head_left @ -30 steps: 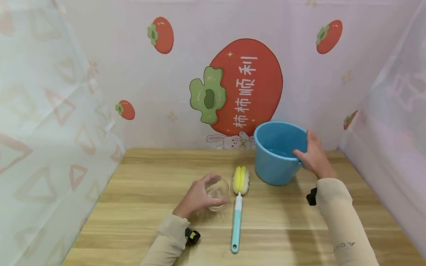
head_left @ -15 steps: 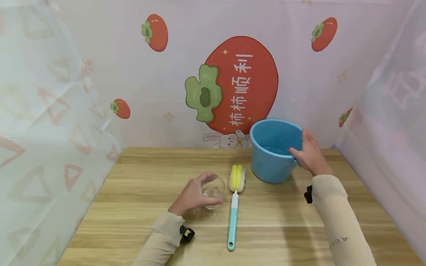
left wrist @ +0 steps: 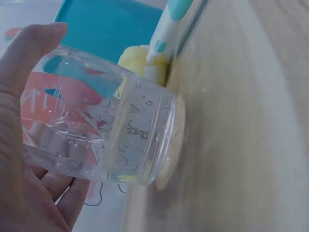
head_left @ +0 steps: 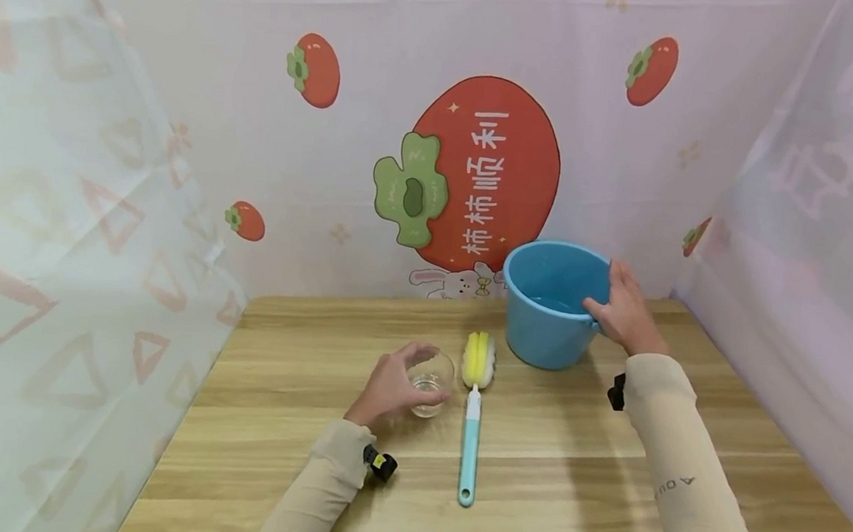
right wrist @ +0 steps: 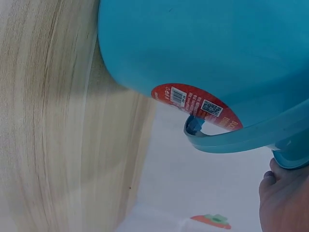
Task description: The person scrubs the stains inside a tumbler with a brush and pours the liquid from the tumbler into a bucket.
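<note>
My left hand [head_left: 396, 387] holds a clear glass cup [head_left: 431, 383], thumb on one side and fingers on the other. In the left wrist view the cup [left wrist: 96, 116] has water drops on its wall, and its base is right at the tabletop. On the right, my right hand [head_left: 624, 308] grips the rim of a blue bucket [head_left: 547, 334], with the thumb over the inside. The right wrist view shows the bucket's side [right wrist: 203, 43], a red label and the hanging handle [right wrist: 231, 142]; most of that hand is out of frame there.
Between cup and bucket lies a bottle brush [head_left: 471, 436] with a yellow and white sponge head and a light-blue handle. The wooden table [head_left: 299, 356] meets a printed cloth backdrop [head_left: 386, 12] at the back, with cloth walls on both sides.
</note>
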A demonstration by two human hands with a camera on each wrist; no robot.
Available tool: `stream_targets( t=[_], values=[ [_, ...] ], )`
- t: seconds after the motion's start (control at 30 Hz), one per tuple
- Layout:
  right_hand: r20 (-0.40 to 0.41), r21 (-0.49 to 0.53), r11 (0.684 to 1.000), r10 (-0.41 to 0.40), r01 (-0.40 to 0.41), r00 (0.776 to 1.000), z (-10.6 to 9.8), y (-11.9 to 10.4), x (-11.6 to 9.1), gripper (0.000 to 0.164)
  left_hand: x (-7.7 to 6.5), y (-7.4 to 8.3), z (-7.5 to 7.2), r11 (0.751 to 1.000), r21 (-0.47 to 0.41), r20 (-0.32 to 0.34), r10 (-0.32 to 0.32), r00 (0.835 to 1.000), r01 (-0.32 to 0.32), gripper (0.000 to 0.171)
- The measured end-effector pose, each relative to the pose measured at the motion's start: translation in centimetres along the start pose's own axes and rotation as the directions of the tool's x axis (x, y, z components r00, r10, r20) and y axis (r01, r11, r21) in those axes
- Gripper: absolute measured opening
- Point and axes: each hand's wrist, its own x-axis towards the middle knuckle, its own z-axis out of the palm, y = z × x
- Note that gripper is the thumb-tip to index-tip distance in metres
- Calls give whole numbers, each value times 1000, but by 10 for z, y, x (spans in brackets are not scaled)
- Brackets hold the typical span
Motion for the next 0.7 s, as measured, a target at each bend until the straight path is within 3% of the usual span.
stream_targets(
  t=[0.17,0.43,0.57,0.7],
  values=[
    [-15,7,1000,-10,10,1000,3,0,0,95,12,10,-9,999,48,-28,-16,999,18,83],
    [-25,9,1000,-14,14,1000,3,3,0,95,43,40,-25,998,12,-33,-64,997,65,84],
    [-29,11,1000,-20,20,999,4,4,2,95,60,54,-33,999,13,-33,-45,998,46,88],
    [-51,17,999,-29,30,998,5,6,2,95,81,65,-37,996,84,-35,-11,999,14,89]
  ],
)
